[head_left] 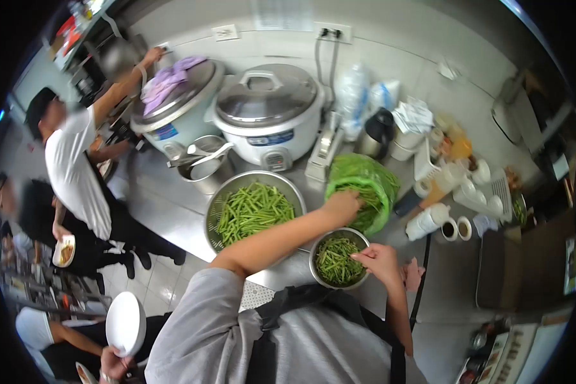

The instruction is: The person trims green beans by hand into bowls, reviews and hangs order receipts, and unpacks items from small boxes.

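My left hand (pixel 343 208) reaches into the mouth of a green plastic bag (pixel 363 165), its fingers closed around some long green beans (pixel 368 195). My right hand (pixel 376 261) is at the right rim of a small metal bowl (pixel 313 264), thumb and fingers pinched together. What is between those fingertips is too small to make out. Thin green bean pieces (pixel 338 261) fill the small bowl. Under my left forearm stands a large metal colander (pixel 210 221) heaped with cut green beans (pixel 256 211).
Two rice cookers (pixel 267 105) stand along the wall, one with a purple cloth (pixel 168 83) on its lid. A metal pot (pixel 212 174) with utensils is beside them. Bottles (pixel 427 221) and sauce cups crowd the right. Co-workers (pixel 77 150) stand at left; one hand holds a white bowl (pixel 125 323).
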Demonstrator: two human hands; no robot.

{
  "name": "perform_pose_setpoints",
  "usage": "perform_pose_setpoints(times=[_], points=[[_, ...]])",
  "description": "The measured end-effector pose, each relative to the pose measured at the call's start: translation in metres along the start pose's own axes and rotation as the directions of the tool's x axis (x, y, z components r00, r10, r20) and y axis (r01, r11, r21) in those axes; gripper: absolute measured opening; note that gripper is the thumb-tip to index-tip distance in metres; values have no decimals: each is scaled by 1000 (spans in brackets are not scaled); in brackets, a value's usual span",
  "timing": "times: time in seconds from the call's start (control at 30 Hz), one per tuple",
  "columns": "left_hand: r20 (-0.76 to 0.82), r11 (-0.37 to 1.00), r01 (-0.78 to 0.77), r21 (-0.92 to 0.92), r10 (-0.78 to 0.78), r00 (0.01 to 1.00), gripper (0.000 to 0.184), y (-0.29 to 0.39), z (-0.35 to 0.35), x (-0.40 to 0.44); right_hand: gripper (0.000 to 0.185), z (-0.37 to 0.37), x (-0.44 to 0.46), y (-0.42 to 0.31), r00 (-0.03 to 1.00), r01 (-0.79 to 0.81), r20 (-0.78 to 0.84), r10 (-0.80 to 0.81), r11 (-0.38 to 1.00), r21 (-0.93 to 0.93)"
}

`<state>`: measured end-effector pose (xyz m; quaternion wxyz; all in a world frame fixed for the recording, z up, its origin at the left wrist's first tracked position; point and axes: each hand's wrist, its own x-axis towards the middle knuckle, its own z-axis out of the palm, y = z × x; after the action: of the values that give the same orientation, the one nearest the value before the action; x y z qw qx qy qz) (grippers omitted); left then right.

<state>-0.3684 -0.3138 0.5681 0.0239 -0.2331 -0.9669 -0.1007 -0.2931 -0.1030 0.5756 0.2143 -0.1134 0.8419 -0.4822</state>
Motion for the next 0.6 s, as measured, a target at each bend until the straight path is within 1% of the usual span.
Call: perform_pose_setpoints(times=[0.03,0.1,0.17,0.23,0.27,0.33,0.43,0.47,0.57,0.6], points=[[-58,995,38,92,-32,998,45,-4,16,6,15,2,5,4,998,24,-60,-26,999,-32],[-86,980,164,109,-155,984,51,-13,49,12,15,-1,6,-4,996,47,-79,-45,999,26],[-106,969,244,31,-240,965,54,-11,42,9,13,5,19,14,977,176,-151,-149,966,191],[-79,945,326,-27,-327,942,48,-16,45,15,13,9,28,17,956,243,-215,-198,949,203],[-74,940,338,-40,-340,937,44,-21,44,16,13,11,30,16,945,260,-257,-203,942,213],[-50,935,347,-71,-350,935,38,-19,39,17,14,12,30,2,952,240,-242,-186,946,216],[-260,961,267,-69,-275,926,25,-24,50,20,16,12,33,-3,959,217,-224,-177,962,168],[-267,961,252,-113,-274,924,24,-24,53,21,17,11,35,-4,959,213,-217,-179,966,143],[-281,943,212,-255,-282,917,23,-9,19,9,24,12,40,-5,930,273,-298,-216,948,164],[-282,929,202,-310,-293,914,23,-1,2,2,27,12,44,-4,895,333,-350,-276,936,115]])
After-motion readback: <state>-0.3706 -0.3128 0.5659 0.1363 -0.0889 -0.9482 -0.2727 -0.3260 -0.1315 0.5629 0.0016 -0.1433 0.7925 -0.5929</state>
